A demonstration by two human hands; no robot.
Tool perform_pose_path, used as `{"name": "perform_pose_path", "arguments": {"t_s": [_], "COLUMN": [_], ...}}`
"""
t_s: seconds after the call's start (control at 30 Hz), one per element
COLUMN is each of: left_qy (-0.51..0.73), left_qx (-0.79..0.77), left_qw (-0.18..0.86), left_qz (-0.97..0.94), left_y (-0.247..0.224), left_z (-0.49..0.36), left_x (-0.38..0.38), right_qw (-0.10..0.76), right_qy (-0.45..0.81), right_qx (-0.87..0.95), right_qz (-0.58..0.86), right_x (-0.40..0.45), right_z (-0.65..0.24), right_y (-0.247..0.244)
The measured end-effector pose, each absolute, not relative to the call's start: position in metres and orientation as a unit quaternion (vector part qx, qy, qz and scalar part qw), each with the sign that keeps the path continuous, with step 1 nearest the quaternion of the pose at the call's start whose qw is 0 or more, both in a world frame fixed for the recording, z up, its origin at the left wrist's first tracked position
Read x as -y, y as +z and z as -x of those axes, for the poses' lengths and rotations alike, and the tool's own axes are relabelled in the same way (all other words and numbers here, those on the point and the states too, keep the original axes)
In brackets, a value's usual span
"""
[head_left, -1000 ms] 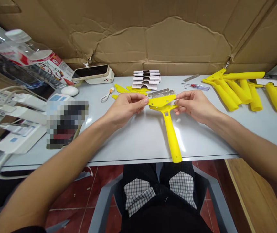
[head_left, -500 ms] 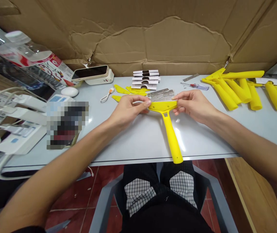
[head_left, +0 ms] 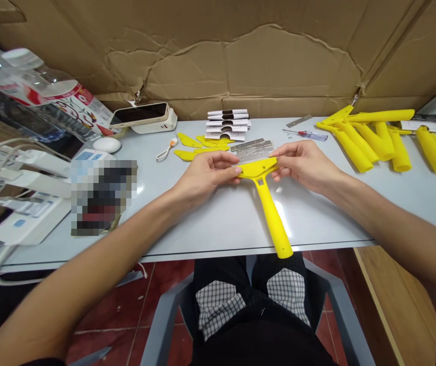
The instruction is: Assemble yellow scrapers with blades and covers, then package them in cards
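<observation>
A yellow scraper (head_left: 271,211) lies between my hands, its handle pointing toward me over the table's front edge. My left hand (head_left: 212,173) pinches the left end of its wide head, thumb on top. At the right end of the head, my right hand (head_left: 299,160) grips with thumb and fingertips. Just behind the head rests a small pile of flat metal blades (head_left: 254,147), partly hidden by the scraper and fingers. Several thin yellow plates (head_left: 187,141) lie left of the blades.
Stacked white blade packs (head_left: 227,124) stand at the back. A screwdriver (head_left: 309,134) and a single blade (head_left: 299,121) lie right of them. More yellow scraper handles (head_left: 370,140) are heaped at right. Phones, a power strip (head_left: 30,218) and bottles (head_left: 76,109) crowd the left.
The scraper has turned slightly, its handle end swinging a little to the right and its head's left end dipping toward me. Both hands keep their hold.
</observation>
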State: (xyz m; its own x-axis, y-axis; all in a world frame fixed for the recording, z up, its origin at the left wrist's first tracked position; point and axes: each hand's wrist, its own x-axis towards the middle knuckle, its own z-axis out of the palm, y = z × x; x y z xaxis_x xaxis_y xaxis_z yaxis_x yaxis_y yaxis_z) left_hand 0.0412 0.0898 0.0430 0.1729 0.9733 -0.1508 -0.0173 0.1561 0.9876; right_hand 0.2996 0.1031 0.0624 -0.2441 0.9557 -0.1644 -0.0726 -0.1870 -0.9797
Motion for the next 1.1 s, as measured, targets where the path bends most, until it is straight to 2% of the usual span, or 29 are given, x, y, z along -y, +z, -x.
{"name": "perform_pose_path", "arguments": {"t_s": [0.57,0.9,1.1], "left_qy": [0.450,0.368,0.385], "left_qx": [-0.481,-0.476,-0.468], "left_qw": [0.569,0.669,0.649], "left_qz": [-0.492,-0.437,-0.461], "left_y": [0.0465,0.0449,0.0452], "left_z": [-0.0443,-0.0431,-0.0417], "left_x": [-0.0821,-0.0912,-0.0892], "right_qw": [0.380,0.397,0.392], "right_qy": [0.639,0.634,0.635], "right_qx": [0.497,0.489,0.490], "right_qz": [0.447,0.448,0.451], "right_x": [-0.0999,-0.1045,-0.1030], "right_z": [-0.2996,-0.3057,-0.3031], "right_y": [0.0684,0.0686,0.0707]}}
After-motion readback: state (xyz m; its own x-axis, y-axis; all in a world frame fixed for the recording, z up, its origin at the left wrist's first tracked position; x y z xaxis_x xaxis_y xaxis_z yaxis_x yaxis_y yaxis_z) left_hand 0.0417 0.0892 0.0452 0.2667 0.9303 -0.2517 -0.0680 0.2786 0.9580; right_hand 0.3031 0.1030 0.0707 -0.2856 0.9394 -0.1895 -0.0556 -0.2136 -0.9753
